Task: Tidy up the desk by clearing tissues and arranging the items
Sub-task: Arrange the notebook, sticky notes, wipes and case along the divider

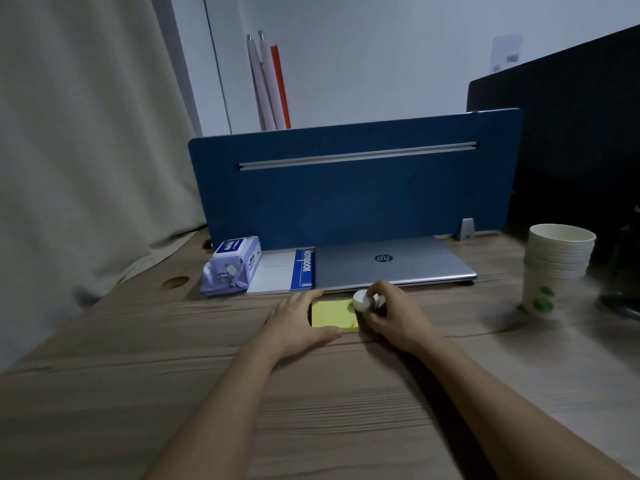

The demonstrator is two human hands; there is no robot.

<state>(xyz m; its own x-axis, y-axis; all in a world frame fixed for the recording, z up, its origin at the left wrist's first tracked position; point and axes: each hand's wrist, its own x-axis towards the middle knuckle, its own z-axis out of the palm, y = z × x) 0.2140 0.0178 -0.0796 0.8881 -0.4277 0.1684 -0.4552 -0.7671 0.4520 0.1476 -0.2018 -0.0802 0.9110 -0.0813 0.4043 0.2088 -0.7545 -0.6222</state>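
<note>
- Your left hand (297, 318) lies flat and open on the desk (173, 375), fingers cupped around the 9 o'clock edge of the yellow pad (334, 314), thumb along its near edge; that reads as steadying or squaring the pad, not lifting it.
- Your right hand (388, 315) is closed around a small white round thing (362, 300), possibly a tape roll or a cap; it is blurred, so you cannot name it for sure. It sits at the pad's 2 o'clock corner, touching or just over it.
- So the pad lies between your two hands, framed on both sides, just short of the laptop (391, 263) at 12 o'clock.
- The laptop is shut and pushed flat against the blue divider (346, 199), with the notebook (282, 270) flush at its 9 o'clock side; both look already lined up.
- The wipes pack (232, 266) leans beside the notebook at 10 o'clock, well apart from your hands.
- The stacked paper cups (554, 268) stand at 2 o'clock, off by themselves.
- No loose tissues show on the desk, so the arranging looks like what is left: place the pad and the white thing neatly in front of the laptop.
</note>
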